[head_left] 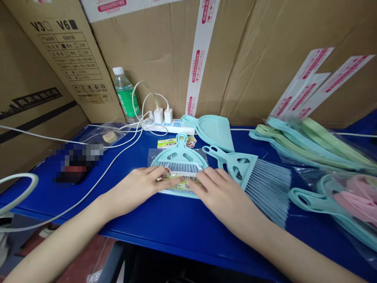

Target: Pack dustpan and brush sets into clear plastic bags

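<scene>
Two hands nearly meet over a bagged brush-and-dustpan set [179, 165] at the frame's centre: left hand [147, 182] on its lower left, right hand [218, 188] on its lower right, thumbs across the label [186, 174]. Whether they pinch or merely press, I cannot tell. The set's handle points toward the frame's top, its long axis running roughly top to bottom.

2 forearms [67, 232] angled inward, fingers [153, 173] bent, thumbs [173, 182] nearly tip-to-tip.
</scene>
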A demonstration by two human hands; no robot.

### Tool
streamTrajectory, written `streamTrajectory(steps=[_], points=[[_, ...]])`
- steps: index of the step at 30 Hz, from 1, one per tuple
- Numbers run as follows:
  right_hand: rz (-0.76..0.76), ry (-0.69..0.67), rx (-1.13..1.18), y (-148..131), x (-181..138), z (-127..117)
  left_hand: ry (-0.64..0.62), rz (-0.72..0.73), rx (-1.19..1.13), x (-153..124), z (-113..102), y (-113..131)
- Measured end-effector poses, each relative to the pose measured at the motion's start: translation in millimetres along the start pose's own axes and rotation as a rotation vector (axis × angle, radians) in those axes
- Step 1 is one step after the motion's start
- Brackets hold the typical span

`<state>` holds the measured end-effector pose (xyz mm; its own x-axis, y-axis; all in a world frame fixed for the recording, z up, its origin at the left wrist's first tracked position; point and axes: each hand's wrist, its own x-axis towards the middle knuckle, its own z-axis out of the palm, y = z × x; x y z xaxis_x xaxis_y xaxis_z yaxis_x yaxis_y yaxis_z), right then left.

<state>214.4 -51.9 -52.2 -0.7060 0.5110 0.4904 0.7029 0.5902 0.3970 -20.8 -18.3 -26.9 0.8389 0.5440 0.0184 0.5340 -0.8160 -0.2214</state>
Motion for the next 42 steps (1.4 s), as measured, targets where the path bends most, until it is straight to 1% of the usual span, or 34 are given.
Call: streamTrajectory(steps=[4,7,15,21,25,34,37,42], points=[[-0.036,0.011,0.097,-3,1,4,-0.111,-0.04,0.051,3,2,2],[-0.028,-0.012,0.131,-2,-1,6,-0.134,-0.053,0.039,4,1,3],[0.014,-0.081,0.142,4,-3,3,-0.026,-0.073,-0.031,2,-3,2],[0.028,-0.162,0.173,15,-4,-5,-0.005,-0.127,-0.096,-1,-6,-3],[0.035,-0.17,0.216,20,-5,-8,0.004,-0.141,-0.133,-3,-8,-8],[0.142,-0.25,0.332,31,-9,-13,0.038,-0.177,-0.274,-10,-9,-19],[0.193,-0.315,0.414,32,-8,-17,0.045,-0.219,-0.29,-14,-9,-26],[0.313,-0.483,0.516,27,-3,-23,0.029,-0.27,-0.339,-18,-11,-31]])
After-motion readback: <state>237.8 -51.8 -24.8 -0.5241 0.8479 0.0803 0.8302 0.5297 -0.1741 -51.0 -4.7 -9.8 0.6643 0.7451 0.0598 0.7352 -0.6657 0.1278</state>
